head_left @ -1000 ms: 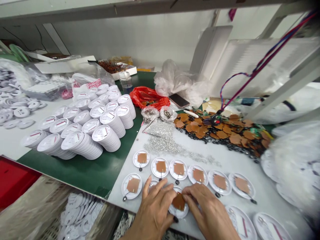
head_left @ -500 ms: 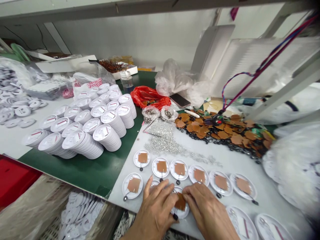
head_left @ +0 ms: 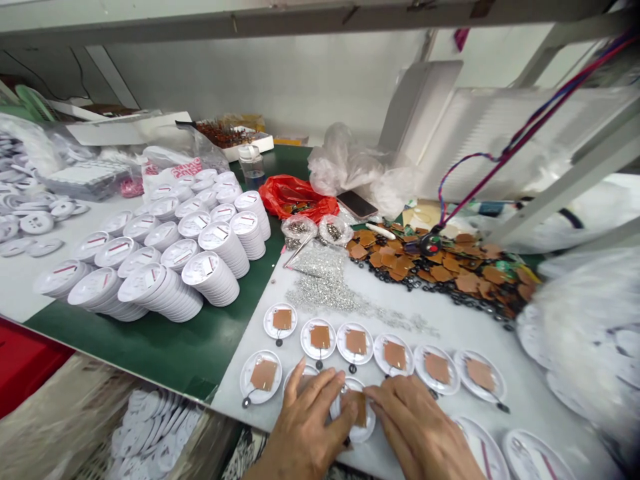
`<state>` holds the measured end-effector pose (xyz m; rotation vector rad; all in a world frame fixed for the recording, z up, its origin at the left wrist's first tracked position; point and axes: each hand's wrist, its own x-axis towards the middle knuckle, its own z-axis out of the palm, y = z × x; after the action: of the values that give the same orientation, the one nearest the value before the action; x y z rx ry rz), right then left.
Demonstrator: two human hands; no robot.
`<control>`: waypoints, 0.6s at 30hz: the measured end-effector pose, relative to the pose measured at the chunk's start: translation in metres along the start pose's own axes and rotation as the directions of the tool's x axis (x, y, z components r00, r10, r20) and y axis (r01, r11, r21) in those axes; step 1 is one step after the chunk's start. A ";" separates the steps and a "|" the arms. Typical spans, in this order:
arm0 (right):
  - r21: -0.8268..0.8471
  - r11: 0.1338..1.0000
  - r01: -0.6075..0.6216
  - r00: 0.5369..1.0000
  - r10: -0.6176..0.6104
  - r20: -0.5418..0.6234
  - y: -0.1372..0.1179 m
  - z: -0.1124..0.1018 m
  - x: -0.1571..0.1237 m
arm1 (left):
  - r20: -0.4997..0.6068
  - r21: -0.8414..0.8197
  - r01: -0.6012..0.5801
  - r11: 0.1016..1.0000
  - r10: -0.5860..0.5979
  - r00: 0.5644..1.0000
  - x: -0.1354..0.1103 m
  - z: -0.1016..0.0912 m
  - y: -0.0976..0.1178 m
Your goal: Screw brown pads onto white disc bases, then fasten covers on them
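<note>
Near the front edge of the white work surface lies a round white plastic cover [head_left: 367, 427] with a square brown circuit board [head_left: 360, 408] in it. My left hand [head_left: 311, 417] grips the cover from the left, thumb over its near side and fingers beyond. From the right, my right hand [head_left: 423, 417] has its thumb and fingertips closed at the board's right edge; the fingertips' exact contact is hidden. Under my left fingers sits another cover, partly hidden. Behind my hands stands a row of similar covers [head_left: 320, 338] with brown boards and small black round parts on wires.
Stacked white covers [head_left: 215, 273] stand on the green mat at left. Small silvery parts [head_left: 325, 287] are spread behind the row. Brown boards [head_left: 445, 263] are piled with black parts at back right, below a hanging cabled tool [head_left: 431, 243]. Two board-less covers [head_left: 533, 453] lie at front right.
Both hands stay at the same cover, with slight finger shifts. My left thumb lies further over the cover's near side. The whole view has shifted a little.
</note>
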<state>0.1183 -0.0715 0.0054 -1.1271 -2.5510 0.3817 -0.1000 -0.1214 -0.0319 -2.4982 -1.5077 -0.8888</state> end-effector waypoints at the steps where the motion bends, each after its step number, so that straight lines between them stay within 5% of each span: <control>1: 0.008 1.000 0.012 1.000 -0.012 0.008 0.001 0.002 -0.001 | -0.021 0.017 -0.005 1.000 0.005 1.000 -0.001 0.003 0.000; 9: 0.024 0.999 -0.024 0.999 0.025 -0.037 -0.004 0.021 -0.003 | -0.097 0.063 -0.013 0.998 0.019 0.995 -0.006 0.019 -0.001; 15: 0.046 0.998 0.052 0.998 -0.051 -0.022 0.018 -0.023 0.002 | -0.086 0.069 0.023 0.997 -0.017 0.996 -0.003 0.011 0.005; 18: -0.173 0.978 -0.117 0.987 0.095 -0.132 0.047 -0.045 0.034 | -0.059 0.097 0.009 0.995 -0.003 0.998 -0.002 0.009 0.005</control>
<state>0.1463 -0.0102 0.0356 -1.3122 -2.4630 0.1023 -0.0924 -0.1224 -0.0388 -2.3796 -1.5033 -0.8603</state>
